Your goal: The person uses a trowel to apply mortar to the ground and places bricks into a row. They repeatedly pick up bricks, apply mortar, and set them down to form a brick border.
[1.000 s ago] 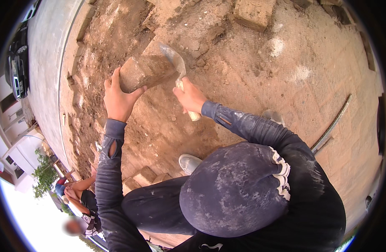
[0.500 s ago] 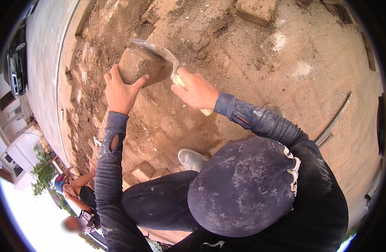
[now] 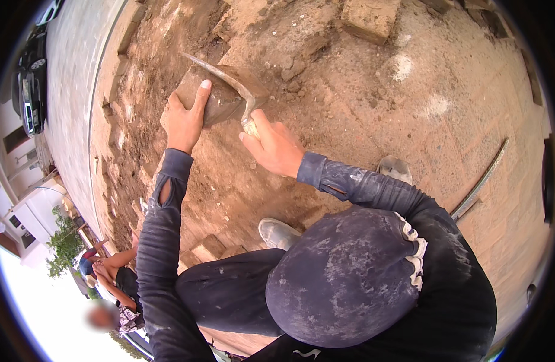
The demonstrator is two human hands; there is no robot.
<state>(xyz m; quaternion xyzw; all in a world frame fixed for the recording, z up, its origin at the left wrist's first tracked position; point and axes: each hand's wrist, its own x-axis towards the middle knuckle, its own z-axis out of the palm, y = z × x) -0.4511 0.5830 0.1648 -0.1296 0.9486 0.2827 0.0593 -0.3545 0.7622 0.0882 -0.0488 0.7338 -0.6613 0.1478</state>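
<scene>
A brown, earth-caked paving block (image 3: 220, 104) is gripped in my left hand (image 3: 185, 123), with the thumb stretched along its top face and the fingers round its left side. My right hand (image 3: 274, 146) is closed round the pale handle of a trowel (image 3: 224, 75). Its thin, dull metal blade stands nearly edge-on and lies across the block, seemingly against one of its faces. Part of the block, to the right of the blade, is partly covered by it. Loose brown soil surrounds both hands.
Another block (image 3: 369, 19) lies at the far side. Several blocks (image 3: 208, 248) sit by my left knee. A curved strip (image 3: 482, 178) rests on the paving at right. At lower left sits another person (image 3: 117, 280); a dark car (image 3: 33, 84) stands beyond the concrete strip.
The trowel blade has turned more edge-on and its handle end has shifted slightly left. The block is tilted differently, and my left hand has moved up and right with its thumb now on top.
</scene>
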